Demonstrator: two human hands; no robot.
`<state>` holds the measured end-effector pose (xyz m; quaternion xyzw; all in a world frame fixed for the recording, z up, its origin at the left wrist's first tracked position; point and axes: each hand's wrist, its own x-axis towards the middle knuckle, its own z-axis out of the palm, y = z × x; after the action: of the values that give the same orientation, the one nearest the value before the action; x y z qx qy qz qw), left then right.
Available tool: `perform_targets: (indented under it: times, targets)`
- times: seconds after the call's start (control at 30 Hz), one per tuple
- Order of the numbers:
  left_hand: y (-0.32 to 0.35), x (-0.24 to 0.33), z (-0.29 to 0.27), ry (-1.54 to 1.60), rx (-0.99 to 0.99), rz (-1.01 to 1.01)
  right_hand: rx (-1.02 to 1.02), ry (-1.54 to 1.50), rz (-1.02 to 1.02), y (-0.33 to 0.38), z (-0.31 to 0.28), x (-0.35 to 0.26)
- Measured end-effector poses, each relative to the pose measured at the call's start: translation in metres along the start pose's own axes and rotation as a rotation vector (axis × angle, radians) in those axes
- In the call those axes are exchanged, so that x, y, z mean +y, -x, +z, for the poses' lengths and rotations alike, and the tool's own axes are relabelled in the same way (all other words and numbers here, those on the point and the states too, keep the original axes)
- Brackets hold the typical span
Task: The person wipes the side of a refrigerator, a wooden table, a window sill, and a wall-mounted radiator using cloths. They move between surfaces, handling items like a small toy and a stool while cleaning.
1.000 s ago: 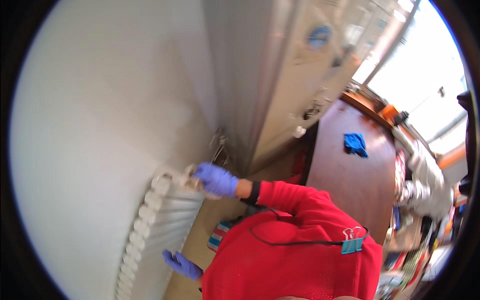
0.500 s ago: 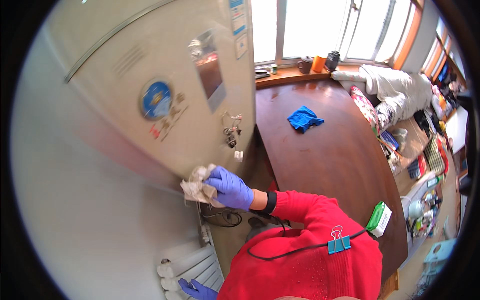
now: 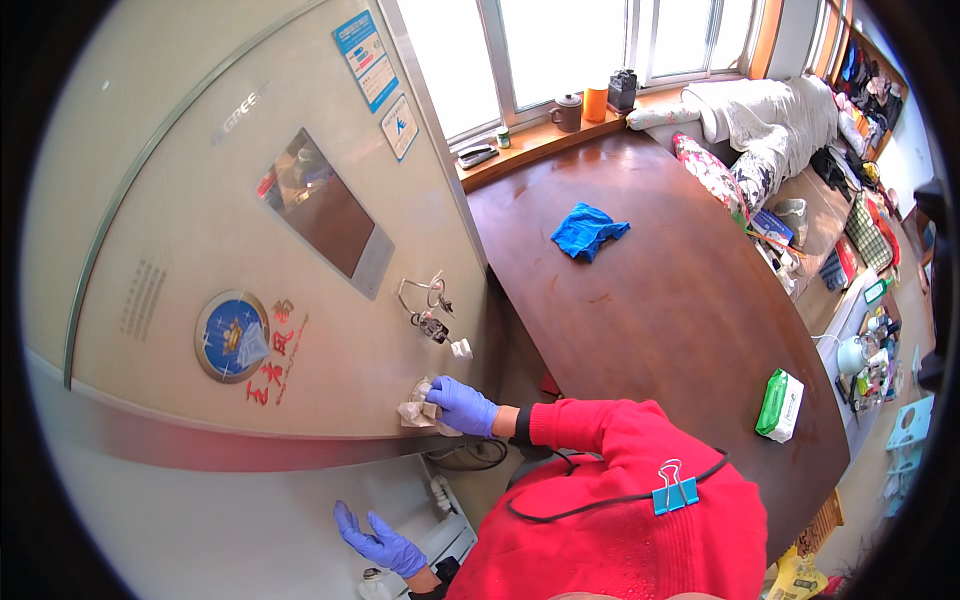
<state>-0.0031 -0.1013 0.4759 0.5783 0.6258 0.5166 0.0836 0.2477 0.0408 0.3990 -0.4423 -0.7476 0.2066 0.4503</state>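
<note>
My right hand (image 3: 463, 407), in a purple glove, grips a crumpled off-white cloth (image 3: 418, 411). It presses the cloth against the beige front panel of a tall floor-standing air conditioner (image 3: 200, 170), near the panel's lower edge. Lower down, my left hand (image 3: 378, 542), gloved alike, is held open in the air with its fingers apart and nothing in it. A small bunch of keys (image 3: 432, 326) on a wire loop hangs on the panel just above the cloth. A dark display (image 3: 325, 210), a round blue sticker (image 3: 232, 336) and red lettering are also on this panel.
To the right stands a brown wooden table (image 3: 660, 300) with a blue cloth (image 3: 588, 232) and a green-and-white wipes pack (image 3: 780, 405). A mug (image 3: 566, 113) and an orange container (image 3: 594, 104) line the windowsill. Beyond is a cluttered sofa (image 3: 780, 115). Black cables (image 3: 470, 456) lie below the panel.
The view has shifted, showing more of the panel. My right hand has moved with the cloth onto the panel's lower part. My left hand has come up further into view, fingers spread.
</note>
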Motion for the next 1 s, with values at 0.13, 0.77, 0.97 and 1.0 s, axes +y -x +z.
perform_targets:
  times: [0.13,0.77,0.97,1.0]
  targets:
    - [-0.027,0.027,0.013,0.031,-0.036,0.039,0.136,-0.102,-0.09,-0.023,-0.018,-0.026]
    - [-0.116,0.089,0.031,0.117,-0.026,0.512,0.419,-0.213,0.218,-0.014,0.001,-0.05]
    - [-0.115,0.084,0.032,0.097,-0.002,0.504,0.607,-0.127,-0.033,-0.082,-0.052,-0.103]
    - [-0.114,0.084,0.032,0.076,0.003,0.503,0.619,-0.148,-0.062,-0.092,-0.062,-0.113]
